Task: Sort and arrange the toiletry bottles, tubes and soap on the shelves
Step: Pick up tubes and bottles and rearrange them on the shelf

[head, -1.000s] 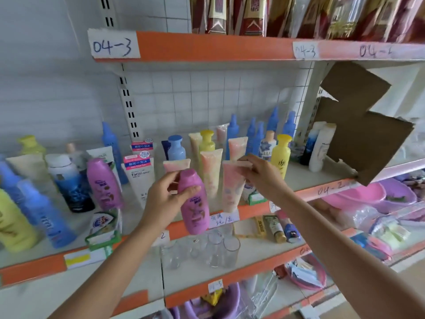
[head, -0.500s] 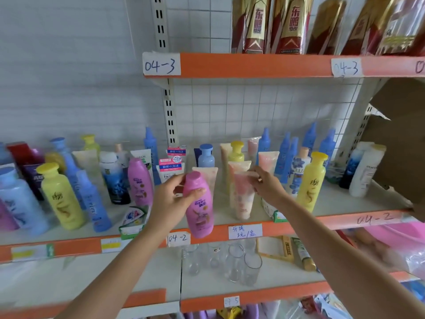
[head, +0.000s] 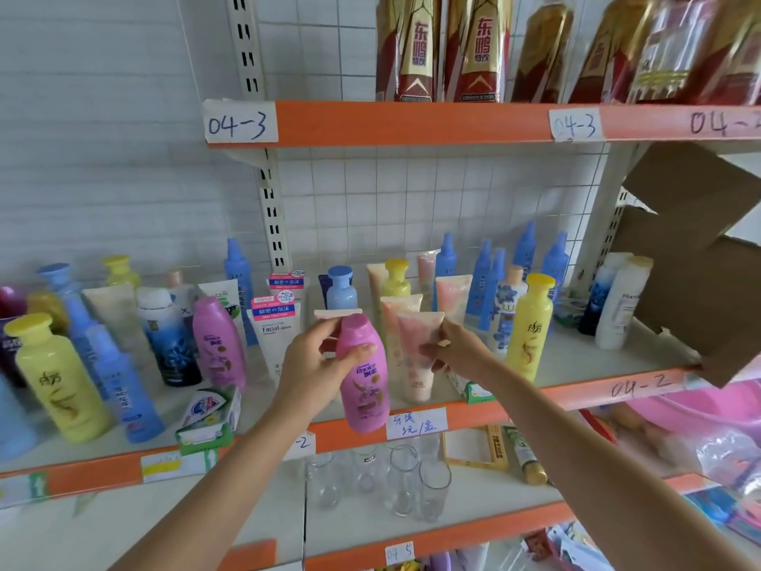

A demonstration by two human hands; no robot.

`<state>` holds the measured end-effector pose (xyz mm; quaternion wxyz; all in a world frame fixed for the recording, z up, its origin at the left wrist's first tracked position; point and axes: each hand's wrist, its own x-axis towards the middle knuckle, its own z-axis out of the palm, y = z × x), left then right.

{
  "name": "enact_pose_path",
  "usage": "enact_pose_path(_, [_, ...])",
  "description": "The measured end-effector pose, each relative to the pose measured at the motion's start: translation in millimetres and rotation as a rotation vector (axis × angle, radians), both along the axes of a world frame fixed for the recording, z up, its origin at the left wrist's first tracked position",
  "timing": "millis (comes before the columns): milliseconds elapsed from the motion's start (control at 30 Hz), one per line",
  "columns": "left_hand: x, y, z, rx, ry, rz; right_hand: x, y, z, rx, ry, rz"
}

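My left hand (head: 319,358) grips a pink Rejoice bottle (head: 364,381) by its upper part, in front of the orange-edged middle shelf (head: 584,391). My right hand (head: 455,348) pinches a pink-and-cream tube (head: 418,354) that stands cap down near the shelf's front edge. A second pink bottle (head: 218,342) stands to the left, beside white Facial tubes (head: 274,323). Yellow bottles (head: 529,327) (head: 55,379), blue bottles (head: 486,278) and more cream tubes (head: 399,309) crowd the shelf. A boxed soap (head: 210,414) lies at the front left.
Brown cardboard (head: 700,261) juts over the shelf's right end next to a white bottle (head: 619,307). Red-gold packs (head: 444,47) fill the top shelf. Drinking glasses (head: 405,484) stand on the shelf below, with a pink basin (head: 700,410) at the right.
The view has swung left and slightly closer. Both hands keep their holds; the pink bottle and the tube stay near the shelf's front edge.
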<state>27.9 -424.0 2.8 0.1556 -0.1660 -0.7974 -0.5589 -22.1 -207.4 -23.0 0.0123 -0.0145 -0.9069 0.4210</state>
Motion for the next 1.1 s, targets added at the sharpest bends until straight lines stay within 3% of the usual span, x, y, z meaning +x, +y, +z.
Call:
enact_pose_path(233, [-8.0,2.7,-2.8,0.01,0.0,-0.025,-3.1,10.2,4.6,0.073,-0.02,-0.001])
enact_pose_path(467, [-10.1,-4.3,-2.5,0.006,-0.002,-0.025,5.9,6.4,40.2,0.36,0.25,-0.013])
enact_pose_path(633, [-9.2,-13.4,0.5,-0.004,0.0,-0.014,20.5,-26.4,65.7,0.562,0.367,0.196])
enact_pose_path(800, [-6.6,-30.7,3.3,-0.016,0.011,-0.019,37.3,-77.0,69.7,0.47,0.154,0.531])
enact_pose_path(967, [-3.2,-59.1,-1.9,-0.006,0.007,-0.012,37.1,-117.6,52.4,0.271,0.205,0.447])
enact_pose_path(1100, [-1.7,-93.1,-0.9,-0.107,-0.026,0.0,27.9,-145.1,38.8,0.196,0.216,0.479])
